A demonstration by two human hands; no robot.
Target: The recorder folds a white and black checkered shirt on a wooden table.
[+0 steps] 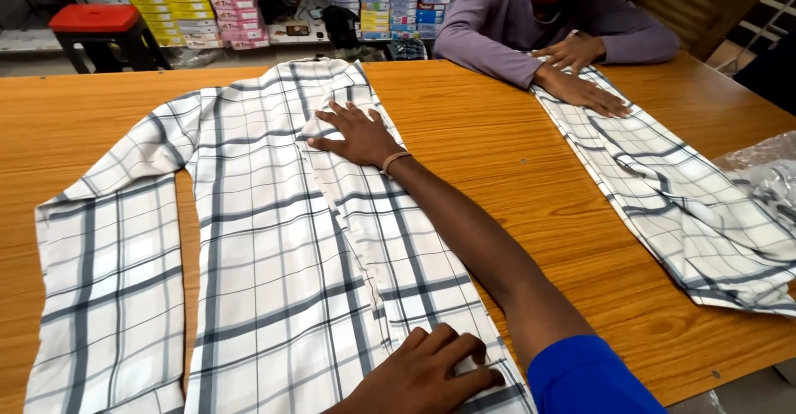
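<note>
A white shirt (pixel 265 240) with grey and dark checks lies flat on the wooden table (pixel 514 148), collar end far from me. One sleeve is spread out to the left, and the right side is folded inward over the body. My right hand (pixel 356 136) lies flat, fingers spread, on the folded part near the shoulder; a thin band circles its wrist. On the folded edge near the hem, at the bottom of the view, my left hand (pixel 427 372) presses down with fingers apart. Neither hand holds anything.
Across the table a person in a purple long-sleeved top (pixel 497 16) presses both hands on a second checked shirt (pixel 680 190), folded into a long strip. A clear plastic bag (pixel 767 165) lies at the right edge. Behind stand a red stool (pixel 93 20) and shelves of boxes (pixel 199 3).
</note>
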